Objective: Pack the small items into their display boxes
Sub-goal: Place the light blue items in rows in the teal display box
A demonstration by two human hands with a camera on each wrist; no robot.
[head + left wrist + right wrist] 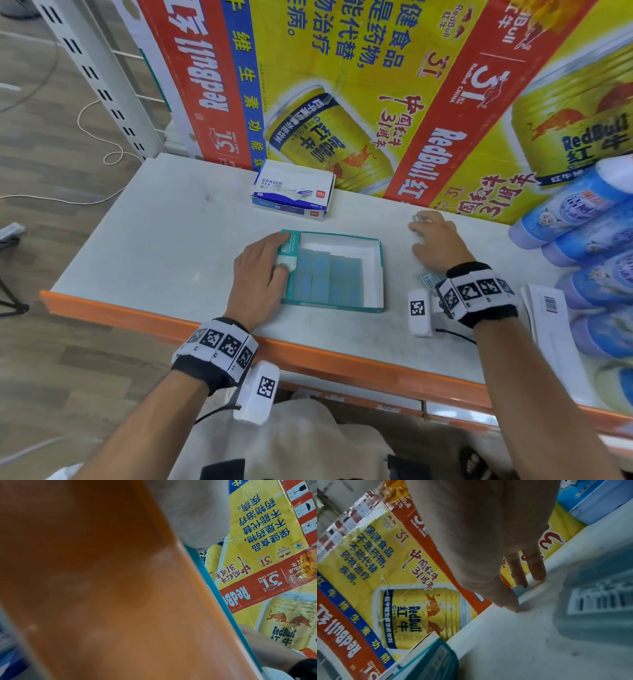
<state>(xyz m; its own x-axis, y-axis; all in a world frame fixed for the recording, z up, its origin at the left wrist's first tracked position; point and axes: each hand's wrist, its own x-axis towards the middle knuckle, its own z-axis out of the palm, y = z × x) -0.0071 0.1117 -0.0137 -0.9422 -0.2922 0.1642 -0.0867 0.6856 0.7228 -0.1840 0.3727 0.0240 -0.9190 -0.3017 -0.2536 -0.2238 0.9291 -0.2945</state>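
A teal display box (375, 274) lies open mid-shelf, with several blue wrapped erasers (329, 274) in rows on its left side. My left hand (270, 260) lies on the box's left edge, fingers straight, pressing a pale-labelled eraser (287, 262) in the leftmost column. My right hand (431, 236) reaches toward the back of the shelf. Its straight fingertips (520, 580) touch a small loose eraser (519, 590); the thumb lies on the shelf beside it. Another loose eraser (428, 279) sits partly hidden under my right wrist, blurred and close in the right wrist view (599, 601).
A white and blue eraser carton (293, 193) stands behind the display box. Red Bull cartons (376, 102) wall off the back. Blue bottles (582, 219) lie stacked at the right, with a white barcoded pack (548, 308) beside them. The shelf has an orange front edge (308, 346).
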